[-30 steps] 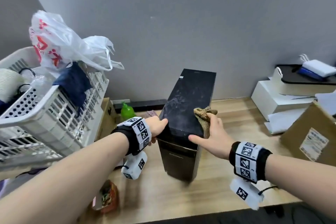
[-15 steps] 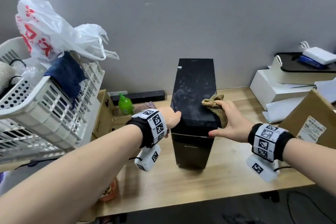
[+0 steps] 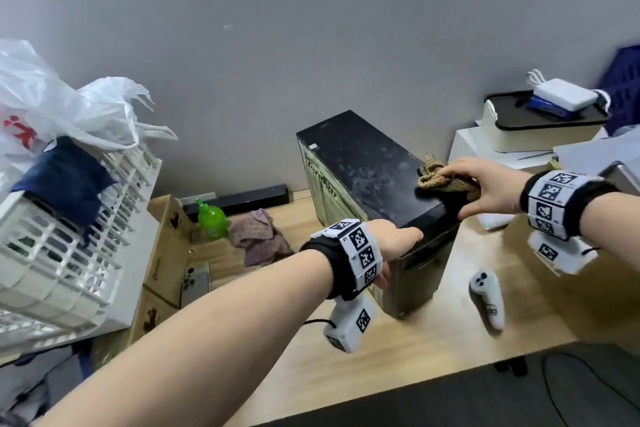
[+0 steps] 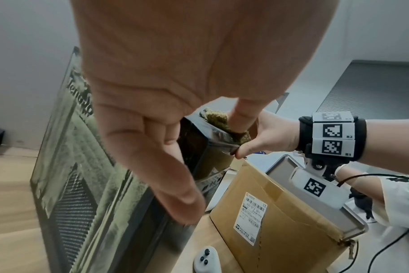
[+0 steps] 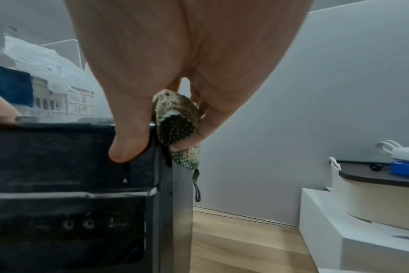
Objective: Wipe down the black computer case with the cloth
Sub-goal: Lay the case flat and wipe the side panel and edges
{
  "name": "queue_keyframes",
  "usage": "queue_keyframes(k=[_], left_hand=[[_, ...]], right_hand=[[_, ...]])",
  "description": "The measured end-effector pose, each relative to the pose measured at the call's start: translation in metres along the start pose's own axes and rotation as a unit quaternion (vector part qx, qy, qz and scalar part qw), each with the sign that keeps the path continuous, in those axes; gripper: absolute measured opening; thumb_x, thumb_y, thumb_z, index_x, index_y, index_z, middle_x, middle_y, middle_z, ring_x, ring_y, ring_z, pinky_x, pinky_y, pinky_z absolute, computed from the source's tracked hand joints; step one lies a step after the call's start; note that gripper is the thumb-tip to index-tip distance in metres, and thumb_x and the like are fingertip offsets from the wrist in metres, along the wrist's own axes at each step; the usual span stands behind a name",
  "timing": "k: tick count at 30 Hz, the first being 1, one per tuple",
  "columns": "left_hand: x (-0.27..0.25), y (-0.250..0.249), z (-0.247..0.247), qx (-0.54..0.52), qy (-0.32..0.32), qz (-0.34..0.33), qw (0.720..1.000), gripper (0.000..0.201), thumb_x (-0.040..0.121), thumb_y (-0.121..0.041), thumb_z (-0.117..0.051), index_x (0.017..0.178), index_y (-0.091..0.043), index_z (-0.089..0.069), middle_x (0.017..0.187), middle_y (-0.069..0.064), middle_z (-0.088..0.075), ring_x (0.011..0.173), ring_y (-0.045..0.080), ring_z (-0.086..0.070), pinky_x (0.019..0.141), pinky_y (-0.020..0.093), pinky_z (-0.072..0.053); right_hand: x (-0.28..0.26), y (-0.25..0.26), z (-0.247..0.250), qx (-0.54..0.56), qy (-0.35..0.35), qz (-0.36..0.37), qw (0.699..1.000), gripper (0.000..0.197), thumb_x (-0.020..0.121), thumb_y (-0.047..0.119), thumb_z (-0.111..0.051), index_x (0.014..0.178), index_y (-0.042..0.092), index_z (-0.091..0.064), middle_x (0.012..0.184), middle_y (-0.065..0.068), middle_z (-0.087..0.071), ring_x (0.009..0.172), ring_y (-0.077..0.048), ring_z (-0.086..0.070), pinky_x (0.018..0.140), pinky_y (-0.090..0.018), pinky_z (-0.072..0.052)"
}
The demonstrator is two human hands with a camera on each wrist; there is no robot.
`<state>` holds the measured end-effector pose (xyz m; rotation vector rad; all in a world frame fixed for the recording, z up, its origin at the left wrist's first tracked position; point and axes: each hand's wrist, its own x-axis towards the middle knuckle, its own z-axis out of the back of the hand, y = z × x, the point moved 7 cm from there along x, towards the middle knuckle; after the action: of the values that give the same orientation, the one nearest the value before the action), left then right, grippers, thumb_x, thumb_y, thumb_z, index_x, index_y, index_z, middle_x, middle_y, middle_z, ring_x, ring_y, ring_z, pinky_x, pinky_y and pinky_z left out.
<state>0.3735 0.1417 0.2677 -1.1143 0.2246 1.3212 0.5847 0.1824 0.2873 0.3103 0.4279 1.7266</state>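
Observation:
The black computer case (image 3: 367, 177) stands upright on the wooden table, its dusty top and printed left side panel (image 4: 82, 175) showing. My left hand (image 3: 398, 239) grips the case's near top corner, fingers over the top and thumb (image 4: 180, 199) down the edge. My right hand (image 3: 485, 184) holds a bunched brown cloth (image 3: 446, 180) against the top's right edge near the front. In the right wrist view the thumb (image 5: 128, 146) presses the front panel (image 5: 58, 166) while the cloth (image 5: 175, 125) hangs over the corner. Most of the case's right side is hidden.
A white basket (image 3: 69, 253) with plastic bags stands at the left. A green bottle (image 3: 212, 220) and a pinkish rag (image 3: 259, 236) lie behind it. A white controller (image 3: 488, 298) lies right of the case, beside a cardboard box (image 4: 280, 212). White boxes (image 3: 519, 146) sit back right.
The case now shows its left side panel where it was seen head-on before. The right hand and cloth have shifted along the top's right edge. The controller has come into view.

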Motion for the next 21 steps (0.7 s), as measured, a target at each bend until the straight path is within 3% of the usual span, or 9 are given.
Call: queue_keyframes(k=[2, 4, 6, 8, 9, 12, 14, 18, 21], left_hand=[[-0.009, -0.007, 0.006, 0.013, -0.003, 0.020, 1.000, 0.073, 0.094, -0.060, -0.041, 0.145, -0.008, -0.038, 0.111, 0.026, -0.064, 0.062, 0.031, -0.068, 0.055, 0.030, -0.059], [-0.017, -0.011, 0.020, 0.033, -0.015, 0.041, 0.999, 0.074, 0.096, -0.062, -0.037, 0.151, -0.012, -0.032, 0.135, 0.023, -0.057, 0.088, 0.031, -0.071, 0.037, 0.016, -0.045], [-0.025, -0.016, 0.044, 0.039, -0.048, 0.062, 0.996, 0.072, 0.099, -0.059, -0.036, 0.150, -0.009, -0.032, 0.143, 0.018, -0.052, 0.100, 0.028, -0.067, 0.033, 0.012, -0.038], [-0.023, -0.022, 0.079, 0.038, -0.101, 0.055, 0.993, 0.066, 0.101, -0.053, -0.036, 0.148, -0.006, -0.037, 0.141, 0.019, -0.054, 0.104, 0.030, -0.066, 0.044, 0.017, -0.044], [-0.023, -0.024, 0.099, 0.050, -0.131, 0.049, 0.989, 0.063, 0.101, -0.051, -0.036, 0.144, -0.005, -0.043, 0.136, 0.019, -0.058, 0.109, 0.031, -0.066, 0.056, 0.021, -0.049], [-0.012, -0.024, 0.161, 0.110, -0.236, 0.037, 0.965, 0.057, 0.092, -0.048, -0.040, 0.119, 0.000, -0.055, 0.110, 0.018, -0.070, 0.100, 0.035, -0.071, 0.089, 0.039, -0.057], [0.000, -0.021, 0.190, 0.125, -0.277, 0.033, 0.952, 0.054, 0.091, -0.045, -0.044, 0.119, -0.001, -0.057, 0.124, 0.021, -0.065, 0.115, 0.038, -0.064, 0.100, 0.048, -0.052], [0.026, -0.013, 0.222, 0.165, -0.298, 0.039, 0.939, 0.044, 0.094, -0.040, -0.043, 0.112, -0.004, -0.059, 0.129, 0.022, -0.061, 0.119, 0.036, -0.059, 0.103, 0.039, -0.047], [0.065, -0.011, 0.232, 0.189, -0.282, 0.028, 0.940, 0.046, 0.097, -0.036, -0.042, 0.124, -0.002, -0.058, 0.134, 0.019, -0.057, 0.118, 0.035, -0.055, 0.094, 0.033, -0.041]], right_hand=[[0.001, -0.002, -0.001, 0.002, 0.001, -0.002, 1.000, 0.085, 0.054, 0.023, -0.092, 0.130, 0.021, -0.054, 0.119, -0.001, -0.057, 0.112, -0.016, -0.054, 0.100, -0.025, -0.039], [0.003, -0.003, -0.002, -0.005, 0.011, -0.014, 1.000, 0.086, 0.056, 0.024, -0.091, 0.132, 0.021, -0.052, 0.120, 0.000, -0.054, 0.113, -0.015, -0.052, 0.099, -0.022, -0.037], [0.006, -0.002, 0.003, -0.018, 0.033, -0.035, 0.999, 0.085, 0.057, 0.028, -0.089, 0.132, 0.024, -0.051, 0.122, 0.001, -0.053, 0.114, -0.016, -0.052, 0.102, -0.027, -0.040], [0.010, 0.002, 0.010, -0.033, 0.068, -0.059, 0.995, 0.080, 0.059, 0.039, -0.086, 0.130, 0.027, -0.052, 0.120, 0.003, -0.053, 0.113, -0.016, -0.053, 0.102, -0.031, -0.043], [0.011, 0.006, 0.014, -0.040, 0.080, -0.070, 0.994, 0.075, 0.062, 0.044, -0.084, 0.128, 0.027, -0.053, 0.117, 0.005, -0.052, 0.111, -0.016, -0.054, 0.100, -0.031, -0.044], [0.018, 0.025, 0.021, -0.049, 0.069, -0.078, 0.993, 0.062, 0.072, 0.056, -0.072, 0.123, 0.024, -0.058, 0.108, 0.002, -0.052, 0.101, -0.018, -0.056, 0.096, -0.031, -0.046], [0.021, 0.032, 0.014, -0.072, 0.063, -0.103, 0.990, 0.066, 0.073, 0.065, -0.062, 0.125, 0.024, -0.055, 0.110, -0.003, -0.048, 0.099, -0.023, -0.057, 0.096, -0.034, -0.046], [0.025, 0.034, -0.011, -0.146, 0.043, -0.184, 0.971, 0.086, 0.071, 0.082, -0.039, 0.129, 0.019, -0.046, 0.126, -0.014, -0.043, 0.115, -0.035, -0.050, 0.100, -0.041, -0.044], [0.031, 0.026, -0.024, -0.166, 0.020, -0.246, 0.955, 0.093, 0.072, 0.083, -0.033, 0.133, 0.013, -0.040, 0.136, -0.018, -0.037, 0.123, -0.038, -0.038, 0.103, -0.046, -0.039]])
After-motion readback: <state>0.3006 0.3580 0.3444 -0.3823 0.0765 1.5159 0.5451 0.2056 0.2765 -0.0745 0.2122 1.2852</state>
